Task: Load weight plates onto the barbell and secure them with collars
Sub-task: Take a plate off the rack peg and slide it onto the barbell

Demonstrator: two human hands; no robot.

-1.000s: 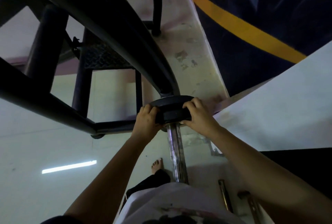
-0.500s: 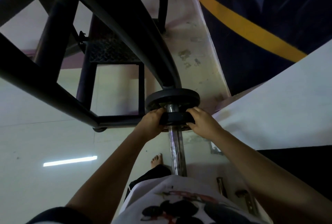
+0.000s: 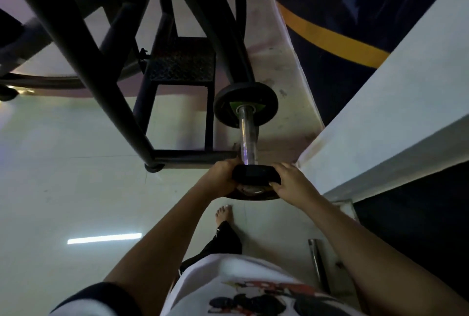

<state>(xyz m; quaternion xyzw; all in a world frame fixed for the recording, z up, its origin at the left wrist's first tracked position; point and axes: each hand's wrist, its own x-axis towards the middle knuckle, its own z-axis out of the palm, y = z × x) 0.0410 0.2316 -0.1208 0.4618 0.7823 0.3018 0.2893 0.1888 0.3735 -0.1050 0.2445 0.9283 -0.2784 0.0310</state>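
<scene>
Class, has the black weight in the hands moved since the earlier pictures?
Yes. The weight slid along the bar toward the person, away from the plate.

I read no text here. The green label (image 3: pixel 258 106) on the weight plate (image 3: pixel 224 112) and the lettering on the shirt (image 3: pixel 228 277) are blurred.

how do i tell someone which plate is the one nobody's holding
Find the black rack frame, then the shiny barbell sleeve beside its foot. The round black plate sits far up that sleeve, untouched, green at its hub; the other black piece is in the left hand and right hand.
</scene>
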